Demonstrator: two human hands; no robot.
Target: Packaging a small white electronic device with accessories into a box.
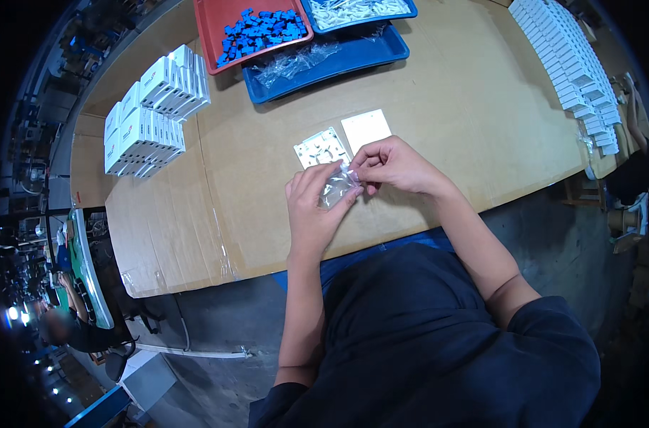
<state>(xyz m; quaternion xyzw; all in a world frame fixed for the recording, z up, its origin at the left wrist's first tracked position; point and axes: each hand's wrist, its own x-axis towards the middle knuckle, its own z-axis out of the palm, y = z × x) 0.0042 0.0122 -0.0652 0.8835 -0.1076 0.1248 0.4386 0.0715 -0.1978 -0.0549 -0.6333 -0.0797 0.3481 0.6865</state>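
Observation:
Near the front of the table, my left hand [312, 203] is closed round a small clear plastic bag [334, 191]. My right hand [396, 167] pinches at the bag's right side, its thumb and fingertips pressed together. Whether a small part sits between those fingertips is too small to tell. Just beyond the hands lies an open white tray-like piece [321, 148] with several small pieces in it, partly covered by my left fingers. To its right rests a flat, plain white panel [365, 130], its lower edge near my right hand.
At the far side stand a red bin [209, 36] of blue blocks, a blue tray [381, 55] with clear plastic bags, and a blue bin [409, 11] of white parts. White boxes [146, 139] are stacked on the left, more white boxes [567, 68] at the right edge. Another person [75, 321] sits far left.

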